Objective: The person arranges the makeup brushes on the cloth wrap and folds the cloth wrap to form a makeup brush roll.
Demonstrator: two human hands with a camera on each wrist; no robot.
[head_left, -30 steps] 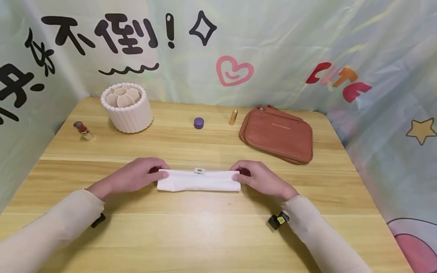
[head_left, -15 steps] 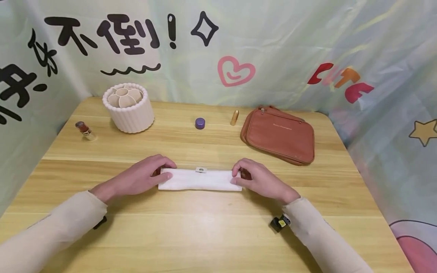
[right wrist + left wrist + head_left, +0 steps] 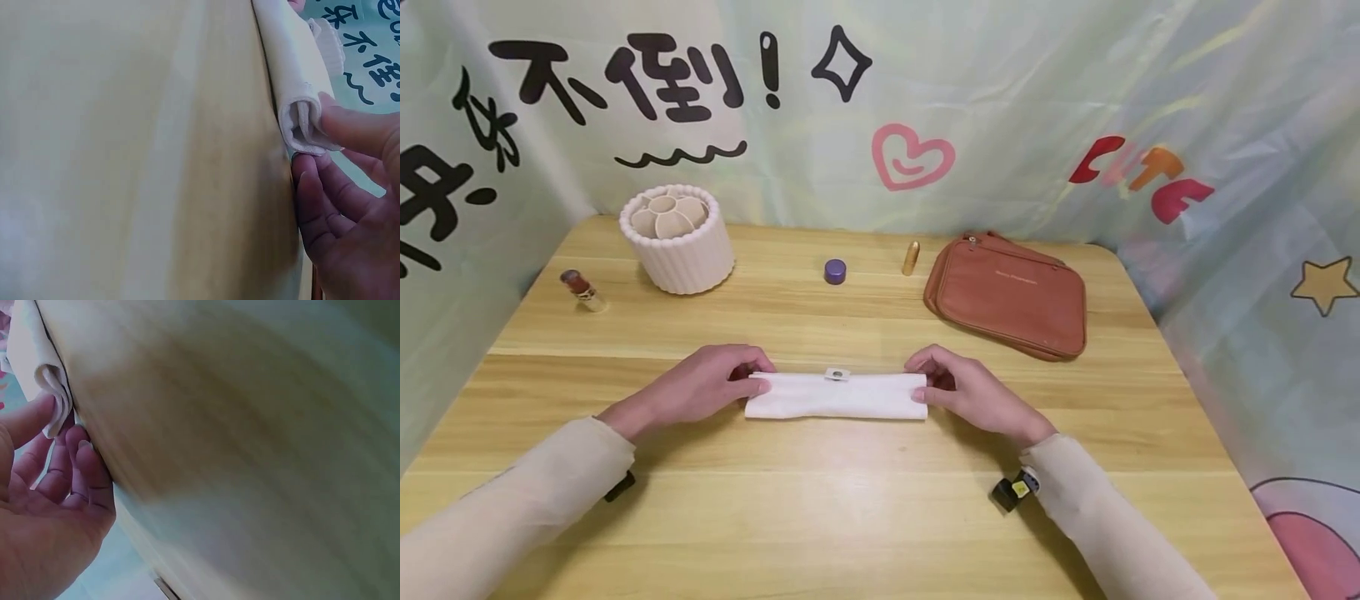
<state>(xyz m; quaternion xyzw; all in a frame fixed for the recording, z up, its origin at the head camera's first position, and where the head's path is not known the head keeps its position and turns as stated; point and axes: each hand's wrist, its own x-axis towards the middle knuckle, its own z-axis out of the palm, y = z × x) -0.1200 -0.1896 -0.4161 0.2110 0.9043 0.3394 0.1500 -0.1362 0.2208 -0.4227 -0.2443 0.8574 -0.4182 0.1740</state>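
A white folded cloth [image 3: 835,398] lies on the table in a narrow strip, with a small white tag [image 3: 838,375] at its far edge. My left hand [image 3: 715,383] pinches its left end; in the left wrist view, the thumb [image 3: 34,415] presses the folded layers from one side while the fingers [image 3: 65,469] curl beneath. At the opposite end my right hand [image 3: 973,390] pinches the cloth between thumb and fingers. The right wrist view shows that end rolled over [image 3: 303,125], its inner layers visible.
Behind the cloth stand a white ribbed round container [image 3: 685,250], a purple cap [image 3: 835,272] and a gold tube [image 3: 911,258]. A lipstick [image 3: 583,292] is at the left, a brown zipped case [image 3: 1011,296] at the right. A printed curtain [image 3: 1000,100] borders the table [image 3: 850,517].
Both hands stay at the cloth's ends. The left fingers have shifted slightly outward since half a second ago, and the right hand's fingertips have also changed position a little. The cloth remains folded.
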